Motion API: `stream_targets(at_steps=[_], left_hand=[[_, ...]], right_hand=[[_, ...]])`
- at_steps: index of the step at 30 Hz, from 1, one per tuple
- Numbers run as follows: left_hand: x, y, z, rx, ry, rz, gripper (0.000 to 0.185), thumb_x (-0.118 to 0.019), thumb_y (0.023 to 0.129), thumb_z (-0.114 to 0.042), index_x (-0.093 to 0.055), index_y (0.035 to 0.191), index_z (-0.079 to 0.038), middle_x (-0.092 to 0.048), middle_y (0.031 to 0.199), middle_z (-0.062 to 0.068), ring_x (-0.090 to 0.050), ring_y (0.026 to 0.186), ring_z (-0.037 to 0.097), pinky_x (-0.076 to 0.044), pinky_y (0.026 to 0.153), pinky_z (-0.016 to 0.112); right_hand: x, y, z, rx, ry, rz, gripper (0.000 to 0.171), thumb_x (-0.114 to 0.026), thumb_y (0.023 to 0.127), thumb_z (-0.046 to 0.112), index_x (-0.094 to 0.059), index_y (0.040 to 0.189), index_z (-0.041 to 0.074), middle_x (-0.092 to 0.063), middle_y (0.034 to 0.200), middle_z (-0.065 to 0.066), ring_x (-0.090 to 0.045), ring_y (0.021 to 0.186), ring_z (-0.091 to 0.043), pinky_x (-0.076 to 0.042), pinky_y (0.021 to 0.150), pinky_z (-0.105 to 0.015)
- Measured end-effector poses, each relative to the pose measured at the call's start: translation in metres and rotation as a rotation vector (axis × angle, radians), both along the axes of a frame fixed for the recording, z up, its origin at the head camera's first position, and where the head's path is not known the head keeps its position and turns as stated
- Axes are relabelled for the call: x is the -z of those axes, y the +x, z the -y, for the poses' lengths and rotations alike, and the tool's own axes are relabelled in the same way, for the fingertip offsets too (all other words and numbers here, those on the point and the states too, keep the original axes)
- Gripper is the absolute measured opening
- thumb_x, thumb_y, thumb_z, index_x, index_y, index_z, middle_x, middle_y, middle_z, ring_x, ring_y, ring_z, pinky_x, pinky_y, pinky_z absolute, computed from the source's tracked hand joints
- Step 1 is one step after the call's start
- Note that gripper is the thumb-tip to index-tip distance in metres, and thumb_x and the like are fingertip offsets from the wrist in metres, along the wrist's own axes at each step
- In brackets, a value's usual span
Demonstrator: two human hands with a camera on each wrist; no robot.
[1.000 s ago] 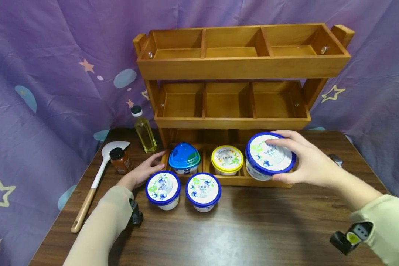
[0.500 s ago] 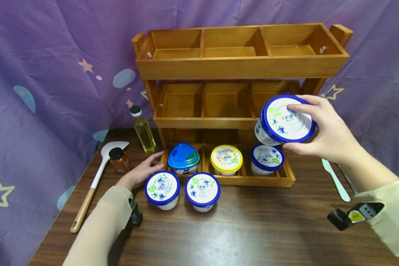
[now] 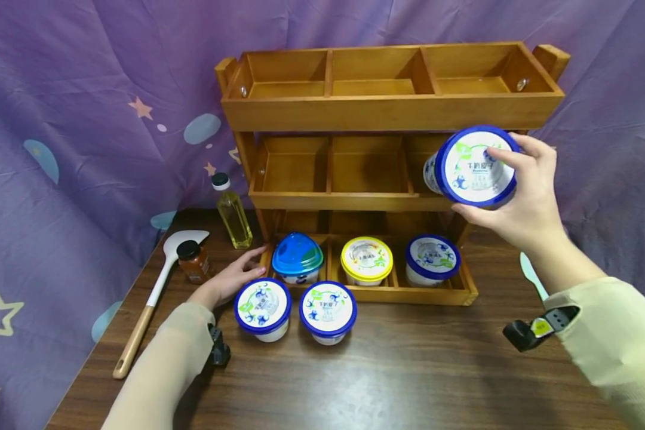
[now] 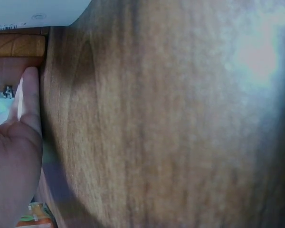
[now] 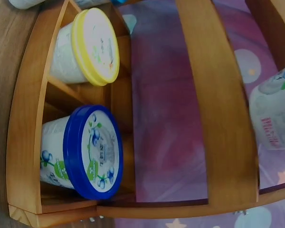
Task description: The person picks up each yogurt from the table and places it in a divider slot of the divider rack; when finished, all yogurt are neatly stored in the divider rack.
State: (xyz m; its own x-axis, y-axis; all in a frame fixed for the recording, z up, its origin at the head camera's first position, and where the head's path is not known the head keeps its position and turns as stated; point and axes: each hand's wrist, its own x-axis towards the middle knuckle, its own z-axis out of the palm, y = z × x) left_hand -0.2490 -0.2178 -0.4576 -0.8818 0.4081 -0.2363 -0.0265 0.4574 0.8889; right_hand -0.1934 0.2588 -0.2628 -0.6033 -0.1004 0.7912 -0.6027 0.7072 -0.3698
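My right hand [image 3: 532, 191] grips a round white tub with a blue lid [image 3: 475, 170], thumb below and fingers over the rim. The tub is tilted, its lid facing me, in front of the right compartment of the wooden rack's [image 3: 392, 114] middle tier. Its side shows at the right of the right wrist view. My left hand [image 3: 231, 280] rests at the left end of the bottom tier, fingers extended against the wood. In that tier sit a blue triangular-lidded tub [image 3: 298, 257], a yellow-lidded tub [image 3: 366, 260] and another blue-lidded tub [image 3: 432, 260].
Two blue-lidded tubs [image 3: 328, 310] stand on the table before the rack. At left are an oil bottle [image 3: 233, 215], an orange-brown jar [image 3: 194, 263] and a white spatula [image 3: 158, 286] with a wooden handle. A pale green knife-like utensil [image 3: 533, 276] lies at right, partly hidden.
My right hand has lifted the blue-lidded tub from the bottom tier's right end up to the middle tier, uncovering another blue-lidded tub. The left hand has stayed put.
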Motion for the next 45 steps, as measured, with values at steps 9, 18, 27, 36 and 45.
stream_targets(at_steps=[9,18,27,36,45], left_hand=[[0.001,-0.002,0.001,-0.003,-0.024,0.001,0.066,-0.051,0.095,-0.043,-0.021,0.150,-0.022,-0.033,0.142,0.022,-0.032,0.129,0.038,-0.024,0.103,0.057],[-0.002,0.003,0.003,-0.003,-0.018,-0.011,0.065,-0.051,0.096,-0.038,-0.020,0.150,-0.019,-0.032,0.142,0.024,-0.031,0.129,0.039,-0.025,0.103,0.057],[-0.005,0.003,0.000,-0.007,-0.021,0.003,0.066,-0.050,0.095,-0.042,-0.020,0.150,-0.021,-0.032,0.142,0.023,-0.032,0.129,0.039,-0.025,0.103,0.057],[0.000,0.002,-0.001,0.000,0.003,-0.023,0.065,-0.051,0.096,-0.038,-0.020,0.150,-0.018,-0.031,0.143,0.024,-0.031,0.129,0.039,-0.026,0.103,0.055],[-0.001,0.003,0.000,-0.001,-0.002,-0.019,0.064,-0.050,0.096,-0.038,-0.020,0.150,-0.019,-0.030,0.144,0.023,-0.030,0.130,0.039,-0.025,0.103,0.056]], right_hand=[[0.013,-0.010,0.000,0.037,0.000,-0.070,0.098,-0.063,0.060,0.077,-0.050,0.121,0.002,-0.028,0.139,-0.022,-0.022,0.132,-0.028,-0.014,0.110,-0.037],[0.028,-0.018,0.001,0.007,0.044,-0.037,0.088,-0.062,0.067,0.071,-0.050,0.124,0.006,-0.022,0.143,-0.017,-0.018,0.135,-0.024,-0.025,0.106,-0.040],[0.022,-0.024,0.002,0.060,0.027,0.091,0.076,-0.088,0.062,0.013,-0.053,0.129,0.007,-0.025,0.143,-0.022,-0.024,0.133,-0.028,-0.025,0.105,-0.044],[0.018,-0.030,0.000,0.106,-0.058,0.188,0.065,-0.085,0.066,0.019,-0.059,0.125,0.004,-0.036,0.142,-0.020,-0.032,0.130,-0.033,-0.023,0.106,-0.047],[0.018,-0.030,0.001,0.135,-0.066,0.275,0.064,-0.081,0.072,0.023,-0.056,0.128,0.003,-0.034,0.145,-0.016,-0.031,0.132,-0.033,-0.022,0.107,-0.048]])
